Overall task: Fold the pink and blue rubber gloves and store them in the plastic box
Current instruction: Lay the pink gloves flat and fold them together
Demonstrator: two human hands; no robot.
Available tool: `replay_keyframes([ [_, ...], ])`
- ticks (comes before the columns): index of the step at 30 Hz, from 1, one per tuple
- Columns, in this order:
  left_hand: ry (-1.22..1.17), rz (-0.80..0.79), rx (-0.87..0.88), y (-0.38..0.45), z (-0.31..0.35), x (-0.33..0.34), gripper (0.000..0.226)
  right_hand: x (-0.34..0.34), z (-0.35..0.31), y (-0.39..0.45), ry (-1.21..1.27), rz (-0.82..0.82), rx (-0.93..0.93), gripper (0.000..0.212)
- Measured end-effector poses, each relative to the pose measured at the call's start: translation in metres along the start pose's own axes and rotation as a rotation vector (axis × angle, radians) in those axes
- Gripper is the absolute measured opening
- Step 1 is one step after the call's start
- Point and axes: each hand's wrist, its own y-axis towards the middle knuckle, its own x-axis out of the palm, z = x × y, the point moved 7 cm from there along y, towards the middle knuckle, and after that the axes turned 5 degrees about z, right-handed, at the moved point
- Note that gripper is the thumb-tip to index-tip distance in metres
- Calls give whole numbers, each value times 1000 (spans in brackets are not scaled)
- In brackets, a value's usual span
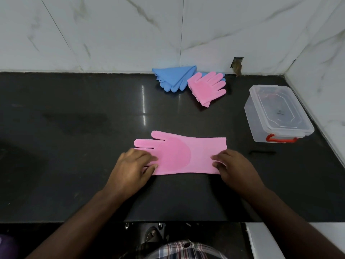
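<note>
A pink rubber glove [179, 154] lies flat on the black counter [74, 146], fingers pointing left, cuff to the right. My left hand [132, 169] pinches its finger end at the near edge. My right hand [233, 165] pinches the near corner of the cuff. At the back a second pink glove [207, 88] lies folded, partly over a blue glove. Another blue glove [173, 78] lies folded beside it against the wall. The clear plastic box [276, 113] with a red handle stands at the right with its lid on.
A marble-tiled wall [112, 34] closes the back and the right side of the counter. A small hole [236, 67] breaks the wall above the counter's back edge. The counter's front edge runs just below my forearms.
</note>
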Motion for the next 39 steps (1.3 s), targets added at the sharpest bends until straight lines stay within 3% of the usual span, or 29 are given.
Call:
replay_keyframes([
  [2,50,-77,3,17,5,5,43,-2,-8,17,-23,-48,28,39],
  [8,285,-527,-50,34,-10,35,86,16,-2,35,-255,-388,73,77],
  [15,279,-633,-104,33,-22,42,94,26,7,34,-266,-451,73,80],
  [19,215,-559,-108,41,-13,34,84,19,6,35,-200,-406,93,77],
  [25,61,-152,-125,79,9,13,35,-21,20,61,152,21,277,33],
  [29,13,-99,-96,117,36,25,18,-30,43,89,414,177,432,17],
  [33,2,-98,-85,164,54,47,15,-21,60,118,738,221,627,8],
  [39,-40,-70,-130,223,65,75,19,-16,78,160,910,266,822,9],
])
